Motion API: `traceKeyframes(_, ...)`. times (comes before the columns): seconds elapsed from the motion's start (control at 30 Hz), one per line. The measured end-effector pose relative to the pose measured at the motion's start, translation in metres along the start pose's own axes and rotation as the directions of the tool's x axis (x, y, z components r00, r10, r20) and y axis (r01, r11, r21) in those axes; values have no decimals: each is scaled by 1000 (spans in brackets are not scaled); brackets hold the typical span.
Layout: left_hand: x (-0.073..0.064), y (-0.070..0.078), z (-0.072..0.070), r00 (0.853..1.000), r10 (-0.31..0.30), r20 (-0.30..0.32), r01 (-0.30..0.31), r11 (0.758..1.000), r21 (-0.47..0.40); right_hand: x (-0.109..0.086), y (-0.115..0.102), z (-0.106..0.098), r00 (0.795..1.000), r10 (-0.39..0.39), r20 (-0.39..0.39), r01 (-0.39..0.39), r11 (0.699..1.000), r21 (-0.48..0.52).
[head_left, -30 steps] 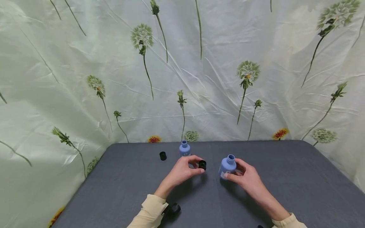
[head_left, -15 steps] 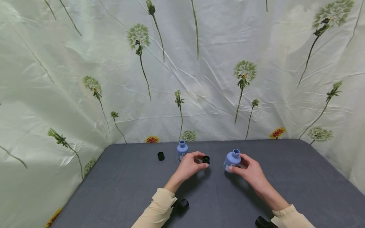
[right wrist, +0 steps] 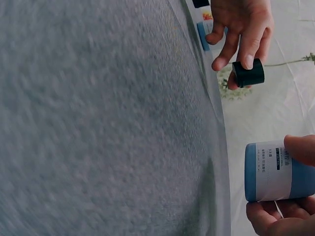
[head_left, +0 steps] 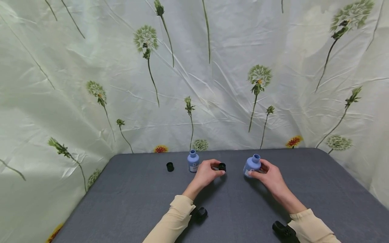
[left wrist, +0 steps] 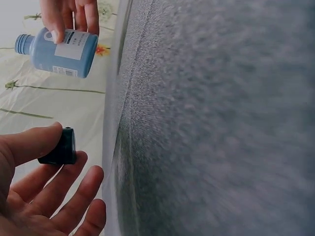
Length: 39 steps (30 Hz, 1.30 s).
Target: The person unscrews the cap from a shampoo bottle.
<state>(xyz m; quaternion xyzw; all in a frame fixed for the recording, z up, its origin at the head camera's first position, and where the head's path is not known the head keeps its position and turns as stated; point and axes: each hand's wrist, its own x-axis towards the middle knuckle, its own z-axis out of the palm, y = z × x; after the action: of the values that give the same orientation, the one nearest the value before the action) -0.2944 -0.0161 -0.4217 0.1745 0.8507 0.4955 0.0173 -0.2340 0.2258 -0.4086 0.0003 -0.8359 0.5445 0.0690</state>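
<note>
My left hand pinches a black screw cap between thumb and fingers, its open end facing up in the head view. In the left wrist view the cap sits between thumb and fingertips, the other fingers spread. A blue bottle with a white label and bare threaded neck is gripped by my right hand, slightly tilted, above the table. Cap and bottle are apart. The right wrist view shows the bottle's label with the thumb on it. Part of the bottle lies outside that view.
A second uncapped blue bottle stands upright near the back edge, just beyond my left hand. Left of it lies another black cap. The grey table ends at a flower-printed curtain. Black devices hang at both wrists.
The held bottle and cap have moved right and a little away from me in the head view. More of the standing bottle shows now. Both grips are unchanged.
</note>
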Motion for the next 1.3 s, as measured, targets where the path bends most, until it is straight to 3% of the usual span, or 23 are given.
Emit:
traceKeyframes(0.37, 20, 0, 17, 1000, 11, -21, -11, 1000, 5, 15, 4, -6, 1000, 23, -14, -23, 1000, 1)
traceKeyframes(0.7, 34, 6, 30, 999, -26, -31, 27, 1000, 16, 27, 12, -13, 1000, -14, -20, 14, 999, -30)
traceKeyframes(1.3, 53, 11, 47, 997, -81, 16, 80, 996, 47, 37, 18, -25, 999, 30, -19, -31, 997, -77)
